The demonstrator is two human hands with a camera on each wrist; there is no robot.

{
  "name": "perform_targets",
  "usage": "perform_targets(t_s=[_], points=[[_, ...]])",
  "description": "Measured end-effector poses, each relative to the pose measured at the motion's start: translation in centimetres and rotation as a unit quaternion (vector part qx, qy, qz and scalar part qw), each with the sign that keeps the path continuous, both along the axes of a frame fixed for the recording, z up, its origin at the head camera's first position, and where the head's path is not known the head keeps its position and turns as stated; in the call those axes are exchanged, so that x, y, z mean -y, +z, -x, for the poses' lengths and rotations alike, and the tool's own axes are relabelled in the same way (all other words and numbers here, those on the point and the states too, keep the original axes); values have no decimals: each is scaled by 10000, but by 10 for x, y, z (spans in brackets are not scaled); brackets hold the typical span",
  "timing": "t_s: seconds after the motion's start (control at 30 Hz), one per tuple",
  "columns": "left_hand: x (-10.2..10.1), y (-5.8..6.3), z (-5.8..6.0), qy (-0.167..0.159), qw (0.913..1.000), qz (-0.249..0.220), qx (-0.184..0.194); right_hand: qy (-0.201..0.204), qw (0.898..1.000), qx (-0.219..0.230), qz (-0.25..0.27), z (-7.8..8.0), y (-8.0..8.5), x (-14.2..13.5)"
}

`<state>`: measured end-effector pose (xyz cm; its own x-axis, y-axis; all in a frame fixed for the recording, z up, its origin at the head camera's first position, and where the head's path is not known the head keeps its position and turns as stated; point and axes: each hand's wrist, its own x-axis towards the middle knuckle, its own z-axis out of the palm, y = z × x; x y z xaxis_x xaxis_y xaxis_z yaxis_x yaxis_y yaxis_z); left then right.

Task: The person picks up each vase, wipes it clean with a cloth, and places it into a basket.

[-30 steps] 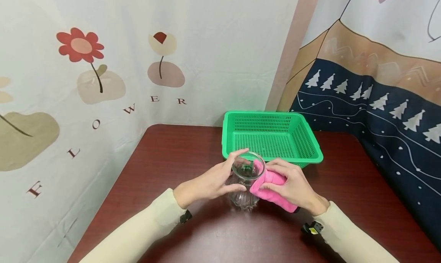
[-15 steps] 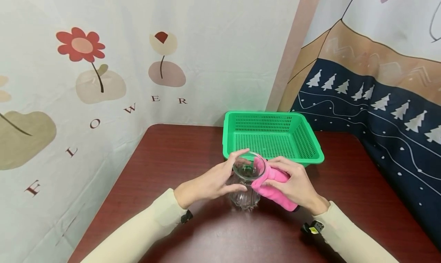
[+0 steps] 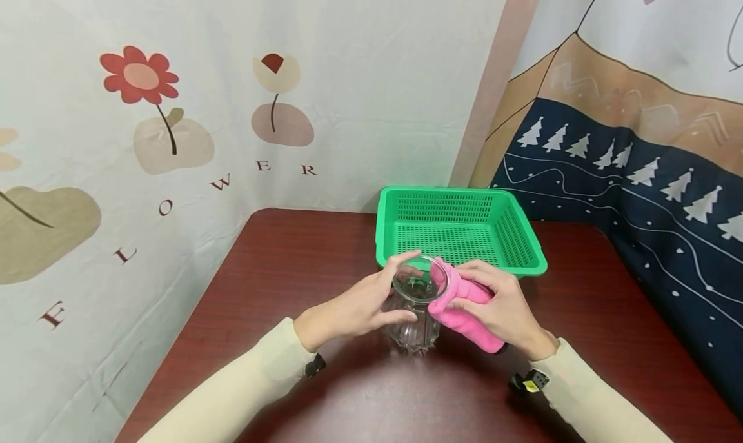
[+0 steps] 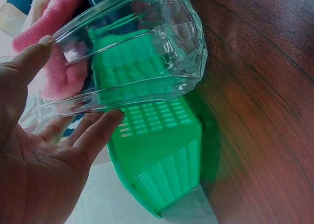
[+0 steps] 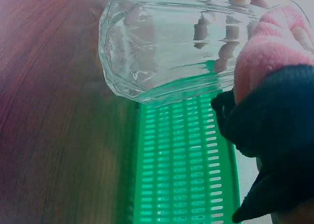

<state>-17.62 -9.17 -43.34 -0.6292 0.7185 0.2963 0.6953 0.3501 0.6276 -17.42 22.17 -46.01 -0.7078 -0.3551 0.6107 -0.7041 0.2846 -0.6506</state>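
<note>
Table [image 3: 302,262], dark red-brown, wood-grained, glossy; extends under left hand [image 3: 354,304] and right hand [image 3: 506,304]. Basket [image 3: 444,235], green, slotted; on table, just beyond both hands. Jar [image 3: 415,334], clear glass; between hands, table contact unclear.

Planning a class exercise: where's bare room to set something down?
Free tabletop: left of the green basket, beyond the left sleeve; front middle, between it and the right sleeve; right side, beyond that sleeve. Crowded: the centre, where left hand, glass jar, pink cloth and right hand meet.

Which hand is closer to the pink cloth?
Right. The right hand grips the pink cloth; the left hand is across from it, holding the other side of the glass jar.
</note>
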Motion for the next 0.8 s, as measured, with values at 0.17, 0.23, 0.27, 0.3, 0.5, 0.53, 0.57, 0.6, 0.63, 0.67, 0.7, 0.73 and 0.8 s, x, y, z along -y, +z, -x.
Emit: perform_targets(t_s=[0.17, 0.23, 0.27, 0.3, 0.5, 0.53, 0.57, 0.6, 0.63, 0.67, 0.7, 0.73, 0.8], points=[[0, 0, -1, 46, 10000, -22, 85, -55, 9999, 95, -98, 0, 0, -1], [0, 0, -2, 64, 9999, -40, 135, -65, 9999, 81, -126, 0, -1, -2], [0, 0, -2, 72, 9998, -50, 170, -69, 9999, 74, -139, 0, -1, -2], [-1, 0, -3, 83, 9997, -67, 201, -75, 9998, 64, -146, 1, -1, -2], [-3, 1, -6, 242, 9991, -191, 276, -98, 9997, 59, -218, -1, 1, -2], [-3, 1, -6, 298, 9990, -190, 260, -98, 9997, 55, -229, -1, 1, -2], [-4, 2, -7, 365, 9989, -180, 242, -102, 9996, 57, -239, -1, 2, -2], [-4, 2, -8, 433, 9987, -173, 214, -104, 9996, 59, -246, -2, 2, -2], [-4, 2, -9, 494, 9985, -154, 191, -107, 9996, 53, -250, -2, 2, -3], [-5, 3, -10, 547, 9983, -146, 162, -112, 9996, 50, -252, -2, 3, -3], [-5, 3, -11, 596, 9980, -141, 140, -122, 9996, 37, -257, -3, 3, -3], [-5, 3, -12, 632, 9978, -137, 119, -131, 9996, 38, -260, -3, 3, -3], [-5, 3, -13, 701, 9974, -142, 68, -142, 9995, 25, -272, -3, 3, -4]])
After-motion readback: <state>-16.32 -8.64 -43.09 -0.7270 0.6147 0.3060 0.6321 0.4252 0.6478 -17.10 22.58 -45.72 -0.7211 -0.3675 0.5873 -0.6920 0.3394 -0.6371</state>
